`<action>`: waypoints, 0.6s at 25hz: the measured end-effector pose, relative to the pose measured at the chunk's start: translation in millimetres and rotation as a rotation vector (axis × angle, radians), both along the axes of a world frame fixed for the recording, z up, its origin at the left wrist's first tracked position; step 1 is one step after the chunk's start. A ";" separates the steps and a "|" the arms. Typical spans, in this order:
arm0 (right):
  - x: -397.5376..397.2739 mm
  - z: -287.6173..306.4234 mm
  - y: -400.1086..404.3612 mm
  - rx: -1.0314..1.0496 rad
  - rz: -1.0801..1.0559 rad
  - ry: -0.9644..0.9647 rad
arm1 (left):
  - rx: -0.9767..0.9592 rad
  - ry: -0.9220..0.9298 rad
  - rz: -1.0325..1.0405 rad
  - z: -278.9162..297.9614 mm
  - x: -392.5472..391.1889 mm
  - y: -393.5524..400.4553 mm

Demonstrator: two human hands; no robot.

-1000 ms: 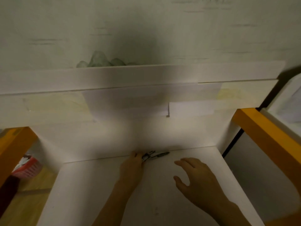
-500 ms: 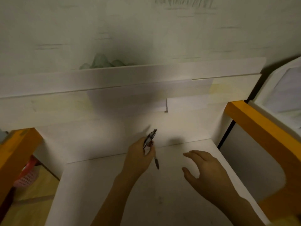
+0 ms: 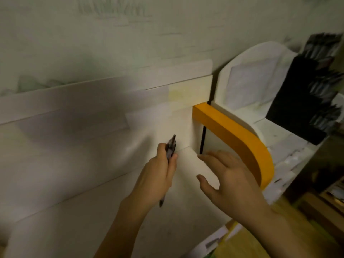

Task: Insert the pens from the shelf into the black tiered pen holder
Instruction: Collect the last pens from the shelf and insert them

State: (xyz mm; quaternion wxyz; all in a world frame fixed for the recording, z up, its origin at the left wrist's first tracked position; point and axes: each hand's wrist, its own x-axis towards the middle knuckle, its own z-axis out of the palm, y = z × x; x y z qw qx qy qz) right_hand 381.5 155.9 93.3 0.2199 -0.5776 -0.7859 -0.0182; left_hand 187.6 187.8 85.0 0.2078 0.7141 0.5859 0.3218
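My left hand (image 3: 158,175) is curled round a dark pen (image 3: 170,151), maybe more than one; the barrels blur together so I can't tell the count. The clip end sticks up above the fingers and the tip pokes out under the palm. My right hand (image 3: 229,181) is spread, fingers straight, holding nothing, hovering over the white shelf top (image 3: 186,229).

Landmark: the black tiered pen holder (image 3: 299,107). It sits at the far right on a white side unit (image 3: 279,140), already packed with dark pens in several tiers. The held pen is well to its left and lower. The orange curved rail (image 3: 240,138) lies between the hands and the holder.

Risks as I judge them:
- The grip is a loose fist, not a fingertip pinch. If there are two pens in it, one could slide out tip-first on the way right.
- The path to the holder crosses the orange rail, and the sticking-out clip end or tip could clip it and twist the pen in hand.
- The tiers look crowded and heavily blurred, and I can't see a free slot. Pushing into a full one could jam or knock neighbours out.
- The holder is near the frame edge; reaching across with the left hand is awkward, and passing the pen to the free right hand adds drop risk.
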 end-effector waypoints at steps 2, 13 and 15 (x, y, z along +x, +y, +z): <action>35.3 14.1 -4.3 0.086 -0.026 0.022 | 0.003 0.013 -0.031 19.9 35.1 1.9; 327.0 48.8 -13.7 0.190 -0.225 -0.007 | 0.203 0.161 -0.162 74.9 323.6 5.5; 370.8 49.0 -12.6 0.177 -0.249 -0.031 | 0.150 0.182 -0.202 70.9 367.9 11.3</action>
